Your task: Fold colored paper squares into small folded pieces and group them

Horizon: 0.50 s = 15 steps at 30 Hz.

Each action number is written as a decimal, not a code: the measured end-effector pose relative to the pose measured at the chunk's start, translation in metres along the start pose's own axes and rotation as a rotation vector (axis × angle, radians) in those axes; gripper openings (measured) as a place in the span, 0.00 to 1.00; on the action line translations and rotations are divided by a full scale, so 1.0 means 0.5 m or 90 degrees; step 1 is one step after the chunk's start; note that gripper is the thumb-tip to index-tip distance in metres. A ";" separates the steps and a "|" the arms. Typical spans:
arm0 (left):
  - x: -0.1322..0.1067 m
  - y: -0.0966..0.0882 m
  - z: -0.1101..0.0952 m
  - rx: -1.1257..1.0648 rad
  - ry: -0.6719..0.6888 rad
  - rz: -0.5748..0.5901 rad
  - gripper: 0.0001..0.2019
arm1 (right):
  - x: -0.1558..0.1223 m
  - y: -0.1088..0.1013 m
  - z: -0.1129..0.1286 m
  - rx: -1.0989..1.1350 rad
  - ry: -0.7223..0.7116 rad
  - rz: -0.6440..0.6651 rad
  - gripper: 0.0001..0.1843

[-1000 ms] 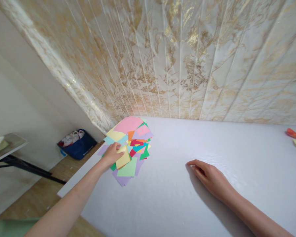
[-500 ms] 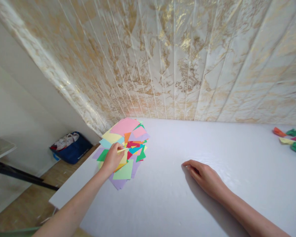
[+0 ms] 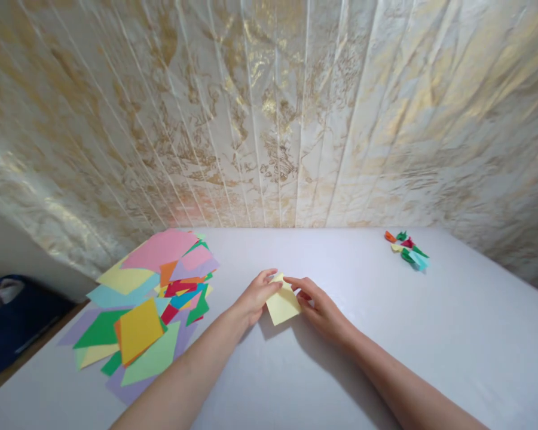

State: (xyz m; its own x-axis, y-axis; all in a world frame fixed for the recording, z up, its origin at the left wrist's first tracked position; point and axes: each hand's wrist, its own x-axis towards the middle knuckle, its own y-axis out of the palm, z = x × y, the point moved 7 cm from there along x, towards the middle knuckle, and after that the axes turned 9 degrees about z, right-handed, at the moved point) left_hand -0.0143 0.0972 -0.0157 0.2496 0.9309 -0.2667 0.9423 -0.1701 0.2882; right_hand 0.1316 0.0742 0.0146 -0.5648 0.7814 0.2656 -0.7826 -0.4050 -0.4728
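Observation:
A small square of pale yellow paper (image 3: 284, 307) is held just above the white table, in front of me. My left hand (image 3: 257, 297) is closed on its left side, with the thumb on top and the fingers mostly behind it. At the sheet's upper right edge, my right hand (image 3: 315, 301) pinches with bent fingers, the index fingertip near the top corner. Some of the right fingertips are hidden by the paper and the hand itself.
Many coloured sheets and scraps lie heaped at the left, among them a large pink sheet (image 3: 161, 251) and a yellow-orange square (image 3: 141, 328). Several small folded paper pieces (image 3: 406, 255) sit at the back right. A patterned curtain (image 3: 269, 119) borders the white table (image 3: 363, 370) behind.
My left hand has come from the paper heap to the table's middle with the yellow paper. My right hand, which rested on the table, now touches that paper too. The view has turned right.

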 end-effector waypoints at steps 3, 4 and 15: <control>0.008 -0.009 0.006 -0.014 0.013 0.008 0.27 | 0.004 0.007 0.002 0.021 0.000 0.037 0.20; 0.007 -0.014 0.005 -0.017 0.019 0.010 0.26 | 0.005 0.011 0.000 0.041 0.009 0.045 0.18; 0.008 -0.035 -0.011 0.100 0.135 -0.026 0.16 | 0.006 0.000 -0.030 0.035 0.129 -0.016 0.09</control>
State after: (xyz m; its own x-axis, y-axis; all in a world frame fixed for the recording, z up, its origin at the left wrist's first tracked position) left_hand -0.0312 0.1058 -0.0168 0.1744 0.9821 -0.0714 0.9777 -0.1641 0.1312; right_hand 0.1338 0.0836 0.0026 -0.4850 0.8688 0.0999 -0.8120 -0.4050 -0.4202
